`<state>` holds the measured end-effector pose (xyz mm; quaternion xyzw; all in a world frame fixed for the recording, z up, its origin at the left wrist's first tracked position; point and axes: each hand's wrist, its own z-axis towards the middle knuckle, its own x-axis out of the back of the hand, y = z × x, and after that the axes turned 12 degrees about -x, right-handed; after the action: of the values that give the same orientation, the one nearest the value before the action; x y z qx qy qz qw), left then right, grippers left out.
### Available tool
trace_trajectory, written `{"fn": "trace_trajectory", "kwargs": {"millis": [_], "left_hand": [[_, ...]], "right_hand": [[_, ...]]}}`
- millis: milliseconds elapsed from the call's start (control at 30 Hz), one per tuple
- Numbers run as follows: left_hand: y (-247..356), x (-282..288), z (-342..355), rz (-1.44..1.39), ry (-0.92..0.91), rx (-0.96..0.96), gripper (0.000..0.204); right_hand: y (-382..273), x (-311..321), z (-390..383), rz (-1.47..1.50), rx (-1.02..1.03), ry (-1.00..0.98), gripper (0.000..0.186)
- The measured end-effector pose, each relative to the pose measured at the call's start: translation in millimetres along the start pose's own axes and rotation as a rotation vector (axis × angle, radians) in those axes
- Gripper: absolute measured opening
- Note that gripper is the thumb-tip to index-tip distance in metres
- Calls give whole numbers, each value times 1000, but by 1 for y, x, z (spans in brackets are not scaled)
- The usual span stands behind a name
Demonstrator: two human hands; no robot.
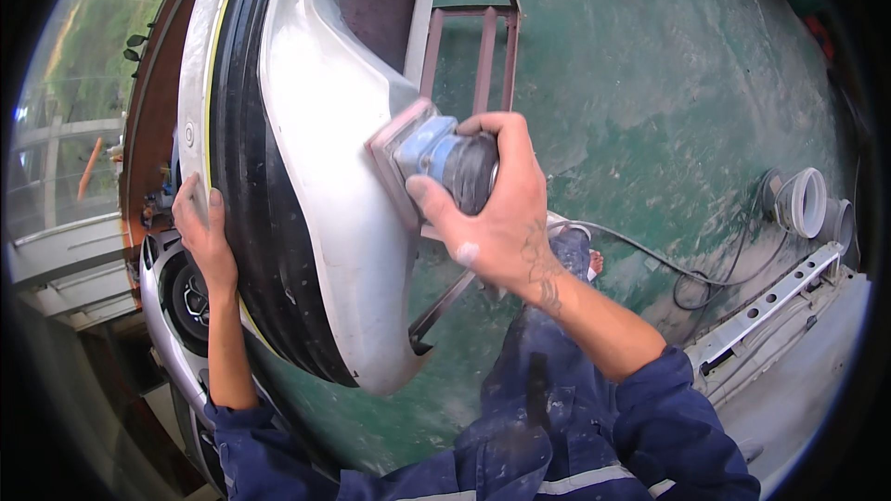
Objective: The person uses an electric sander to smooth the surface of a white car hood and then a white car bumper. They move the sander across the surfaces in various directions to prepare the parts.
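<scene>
A silver-white car bumper (339, 176) with a black lower band (255, 130) stands in front of me on a metal stand (483, 65). My right hand (506, 204) is wrapped round the dark, dusty top of a power sander (432, 153) with a blue body. The sander's square pad rests tilted against the bumper's painted right side. My left hand (206, 232) grips the bumper's pale outer edge on the left, thumb on the near side and fingers partly hidden behind it.
A grey hose or cable (640, 248) runs across the green floor (631, 83) to a coil beside white buckets (807, 202) on the right. A perforated metal bar (770, 301) lies at the lower right. A silver car (162, 315) with a dark wheel stands at the left.
</scene>
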<state>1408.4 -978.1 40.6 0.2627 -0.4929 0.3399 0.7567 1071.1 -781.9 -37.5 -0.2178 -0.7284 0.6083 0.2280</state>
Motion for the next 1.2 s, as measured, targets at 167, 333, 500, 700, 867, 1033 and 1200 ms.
{"fn": "trace_trajectory", "kwargs": {"millis": [167,333,500,700,867,1033,1200], "left_hand": [[1,1,-2,13,-16,-5,61],[-1,4,-4,-15,-29,5,61],[3,5,1,-2,-22,9,60],[6,5,3,-21,-16,0,57],[4,5,-2,-52,-12,11,54],[7,6,1,-44,-33,-3,58],[10,10,-2,-47,-30,29,58]], "right_hand": [[63,-31,-112,125,31,-2,69],[56,-21,-70,178,-86,-14,64],[25,3,32,131,-106,3,59],[55,-11,-38,181,-25,3,62],[53,-16,-60,166,-21,10,64],[23,0,15,143,25,8,64],[40,-7,-46,95,279,-56,75]]}}
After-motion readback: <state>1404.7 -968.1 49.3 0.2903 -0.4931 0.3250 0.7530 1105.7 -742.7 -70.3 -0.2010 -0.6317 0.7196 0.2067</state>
